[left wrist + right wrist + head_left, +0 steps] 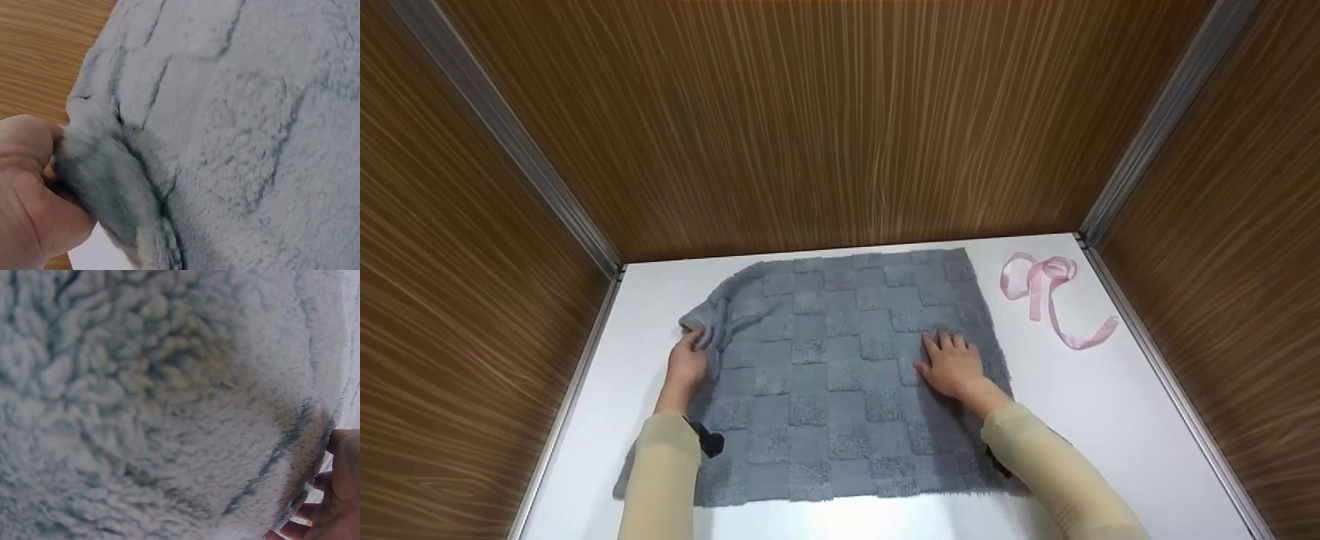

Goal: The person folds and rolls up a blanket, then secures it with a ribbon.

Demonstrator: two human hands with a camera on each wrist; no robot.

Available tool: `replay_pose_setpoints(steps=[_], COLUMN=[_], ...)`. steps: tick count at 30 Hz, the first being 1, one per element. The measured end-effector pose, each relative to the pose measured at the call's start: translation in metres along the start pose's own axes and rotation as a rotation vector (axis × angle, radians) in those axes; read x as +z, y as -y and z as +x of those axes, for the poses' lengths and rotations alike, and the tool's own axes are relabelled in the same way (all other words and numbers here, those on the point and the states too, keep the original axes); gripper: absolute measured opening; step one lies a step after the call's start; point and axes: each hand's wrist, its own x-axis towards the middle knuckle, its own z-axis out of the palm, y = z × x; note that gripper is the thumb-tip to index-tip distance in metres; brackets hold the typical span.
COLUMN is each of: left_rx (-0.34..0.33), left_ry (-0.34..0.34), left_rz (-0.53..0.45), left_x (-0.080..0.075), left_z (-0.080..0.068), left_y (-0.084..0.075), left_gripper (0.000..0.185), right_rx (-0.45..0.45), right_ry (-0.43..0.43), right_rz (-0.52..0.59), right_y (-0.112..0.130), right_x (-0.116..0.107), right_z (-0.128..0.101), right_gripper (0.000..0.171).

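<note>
A grey fleece blanket (847,375) with a raised checker pattern lies spread over the white table. At its left edge my left hand (688,364) grips a bunched, lifted fold (712,319), with creases running inward from it. Up close in the left wrist view, the thumb and fingers of the left hand (34,191) pinch the fluffy edge (112,180). My right hand (952,367) rests on the blanket's right part, its fingers spread. In the right wrist view only part of the right hand (340,489) shows, beside the fleece (169,410).
A loosely looped pink ribbon (1039,277) lies on the white table (1065,397), right of the blanket. Wood-grain panels (847,135) with grey metal corner strips (510,142) enclose the table at the back and both sides.
</note>
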Motion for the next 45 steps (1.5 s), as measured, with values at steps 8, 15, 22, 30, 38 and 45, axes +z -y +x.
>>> replay_pose_setpoints(steps=[8,15,22,30,38,45], left_rx=[0.232,0.518,0.357,-0.119,-0.265,-0.417], left_ry=[-0.04,0.151,0.304,0.071,0.028,0.119], left_rz=[0.081,0.244,0.113,-0.617,-1.122,-1.247], left_x=[0.022,0.053,0.073,0.073,0.067,0.066], left_z=[-0.015,-0.047,-0.066,-0.046,-0.033,-0.028], left_y=[-0.019,-0.025,-0.023,-0.02,-0.028,-0.031], left_gripper=[0.034,0.02,0.014,0.038,0.01,0.008], right_rx=[-0.007,-0.016,-0.002,0.003,-0.013,-0.011], right_ry=[-0.034,-0.031,-0.005,0.002,-0.018,-0.026], right_rz=[0.005,0.005,-0.01,-0.011,-0.001,-0.002], right_y=[0.001,0.001,0.001,0.002,0.003,0.001], right_x=[-0.003,-0.003,-0.004,-0.002,-0.002,-0.002], right_z=[-0.002,-0.003,-0.003,-0.002,-0.003,-0.003], right_gripper=[0.066,0.065,0.065,0.067,0.066,0.067])
